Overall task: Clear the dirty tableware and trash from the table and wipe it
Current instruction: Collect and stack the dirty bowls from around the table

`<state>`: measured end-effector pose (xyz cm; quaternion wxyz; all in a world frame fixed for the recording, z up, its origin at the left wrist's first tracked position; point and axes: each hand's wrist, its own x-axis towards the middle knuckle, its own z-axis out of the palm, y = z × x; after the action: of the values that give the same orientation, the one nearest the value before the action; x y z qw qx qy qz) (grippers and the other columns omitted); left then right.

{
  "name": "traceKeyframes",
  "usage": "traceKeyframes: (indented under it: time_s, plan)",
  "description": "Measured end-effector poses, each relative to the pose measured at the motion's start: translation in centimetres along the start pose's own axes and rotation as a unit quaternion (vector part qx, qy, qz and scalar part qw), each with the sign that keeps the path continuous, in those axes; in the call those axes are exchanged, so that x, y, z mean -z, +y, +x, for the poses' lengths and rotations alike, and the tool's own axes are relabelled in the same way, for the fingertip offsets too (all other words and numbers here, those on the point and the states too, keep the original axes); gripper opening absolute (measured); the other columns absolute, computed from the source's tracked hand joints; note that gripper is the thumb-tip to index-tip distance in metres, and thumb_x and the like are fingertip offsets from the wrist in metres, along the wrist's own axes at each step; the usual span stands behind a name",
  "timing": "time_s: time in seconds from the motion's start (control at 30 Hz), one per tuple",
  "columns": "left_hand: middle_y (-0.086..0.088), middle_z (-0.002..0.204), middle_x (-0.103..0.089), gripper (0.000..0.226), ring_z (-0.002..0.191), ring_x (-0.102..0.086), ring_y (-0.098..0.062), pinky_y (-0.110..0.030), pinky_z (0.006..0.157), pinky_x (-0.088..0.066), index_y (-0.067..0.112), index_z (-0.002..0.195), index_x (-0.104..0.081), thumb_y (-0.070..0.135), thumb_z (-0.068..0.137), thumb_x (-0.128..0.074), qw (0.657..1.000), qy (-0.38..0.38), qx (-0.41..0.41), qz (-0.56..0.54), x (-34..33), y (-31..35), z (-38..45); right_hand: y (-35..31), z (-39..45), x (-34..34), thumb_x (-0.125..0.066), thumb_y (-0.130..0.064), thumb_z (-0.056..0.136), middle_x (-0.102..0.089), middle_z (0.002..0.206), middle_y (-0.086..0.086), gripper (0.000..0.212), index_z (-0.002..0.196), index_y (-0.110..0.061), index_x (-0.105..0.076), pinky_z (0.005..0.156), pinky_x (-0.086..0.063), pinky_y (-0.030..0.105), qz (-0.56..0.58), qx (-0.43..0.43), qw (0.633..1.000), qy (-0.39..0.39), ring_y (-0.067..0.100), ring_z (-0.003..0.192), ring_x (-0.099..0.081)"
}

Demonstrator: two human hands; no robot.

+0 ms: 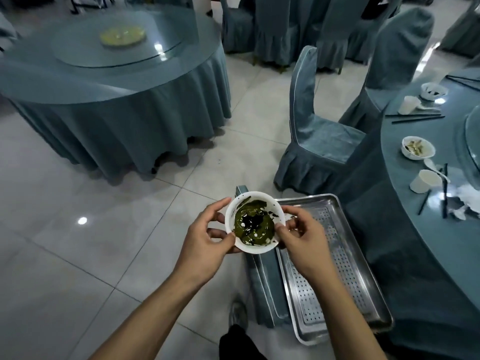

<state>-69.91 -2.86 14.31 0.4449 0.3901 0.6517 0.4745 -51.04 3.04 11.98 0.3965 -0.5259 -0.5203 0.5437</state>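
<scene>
Two hands hold one small white bowl [253,222] in the air, over the floor and just beside the near corner of a shiny metal tray [335,266]. The left hand [207,235] curls round the left side of the bowl, with the thumb on the rim and the fingers under it. The right hand [298,235] pinches the right rim with the thumb and fingertips. The bowl has green and black leftovers in it, and they look wet and sticky. It looks hard and smooth, so it may break if it drops, though I cannot tell what it is made of. It seems light, but the mess could slop out if it tips, so it is best kept flat. The rim looks like a good place to hold, with fingers under the bottom, away from the wet part inside. The tray rests on a chair with a blue cover and has lots of little holes. On the round table [420,229] at the right, well apart from the hands, another dirty bowl [418,148], a paper cup [426,180], a spoon and black chopsticks [445,193] still wait.
</scene>
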Motion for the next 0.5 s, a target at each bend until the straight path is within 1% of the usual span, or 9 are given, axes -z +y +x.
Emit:
traceKeyframes:
  time_s: [0.07,0.13,0.2,0.23,0.3,0.33,0.43,0.5]
  plan:
    - [0.008,0.121,-0.059,0.066,0.094,-0.067,-0.028,-0.036,0.067,-0.064,0.038,0.133,-0.061,-0.008,0.086,-0.069,1.000,0.003,0.001,0.024,0.7,0.6,2.9,-0.4,2.9,-1.2,-0.065,0.006,0.091,-0.052,0.076,0.013,0.030,0.116,-0.010,-0.066,0.058,-0.059,0.026,0.020,-0.001,1.000,-0.007,0.016,0.062,-0.060]
    - [0.018,0.126,-0.061,0.066,0.095,-0.066,-0.027,-0.034,0.067,-0.063,0.038,0.132,-0.062,-0.009,0.086,-0.069,0.999,0.000,0.009,0.042,1.4,1.3,5.8,-0.9,5.6,-2.4,-0.064,0.005,0.092,-0.053,0.078,0.015,0.029,0.117,-0.009,-0.065,0.056,-0.058,0.025,0.039,-0.013,0.999,-0.010,0.013,0.060,-0.064]
    - [0.016,0.129,-0.062,0.066,0.095,-0.067,-0.027,-0.036,0.068,-0.064,0.035,0.131,-0.062,-0.012,0.086,-0.067,0.999,0.001,0.006,0.032,2.0,2.5,8.5,-1.6,8.2,-3.5,-0.064,0.003,0.093,-0.054,0.082,0.018,0.029,0.119,-0.010,-0.064,0.054,-0.055,0.020,0.054,-0.019,0.998,-0.007,0.008,0.057,-0.065]
    - [0.014,0.131,-0.061,0.066,0.093,-0.069,-0.027,-0.038,0.068,-0.064,0.033,0.132,-0.062,-0.014,0.086,-0.065,1.000,0.004,0.006,0.024,2.3,3.1,9.8,-2.0,9.5,-4.1,-0.064,0.001,0.093,-0.055,0.085,0.023,0.029,0.120,-0.012,-0.064,0.054,-0.054,0.019,0.055,-0.023,0.998,-0.011,0.008,0.057,-0.065]
    - [0.011,0.132,-0.061,0.066,0.088,-0.072,-0.026,-0.040,0.069,-0.064,0.030,0.132,-0.061,-0.017,0.086,-0.064,1.000,0.004,0.016,0.009,3.0,3.8,12.0,-2.7,11.5,-5.0,-0.064,-0.001,0.094,-0.057,0.094,0.032,0.029,0.119,-0.015,-0.065,0.055,-0.055,0.021,0.051,-0.034,0.998,-0.013,0.011,0.059,-0.065]
    - [0.011,0.132,-0.061,0.066,0.085,-0.074,-0.025,-0.041,0.069,-0.064,0.029,0.133,-0.061,-0.018,0.086,-0.063,1.000,0.003,0.023,-0.003,3.3,4.2,13.0,-3.0,12.3,-5.4,-0.064,-0.001,0.094,-0.057,0.096,0.033,0.028,0.118,-0.016,-0.065,0.055,-0.056,0.021,0.055,-0.038,0.998,-0.013,0.012,0.059,-0.064]
    - [0.010,0.132,-0.062,0.068,0.084,-0.075,-0.024,-0.040,0.068,-0.064,0.029,0.134,-0.060,-0.020,0.086,-0.061,0.999,-0.020,0.031,-0.013,3.7,4.9,16.2,-4.0,14.8,-6.2,-0.063,0.000,0.094,-0.057,0.094,0.031,0.028,0.116,-0.016,-0.065,0.056,-0.054,0.019,0.067,-0.052,0.996,-0.005,0.009,0.059,-0.066]
    - [0.010,0.131,-0.063,0.068,0.086,-0.075,-0.026,-0.041,0.069,-0.064,0.029,0.134,-0.060,-0.020,0.086,-0.061,0.998,-0.043,0.033,-0.010,3.9,5.1,18.8,-4.2,16.9,-6.8,-0.063,-0.001,0.094,-0.057,0.088,0.026,0.026,0.114,-0.018,-0.066,0.056,-0.054,0.019,0.052,-0.054,0.997,0.010,0.009,0.058,-0.066]
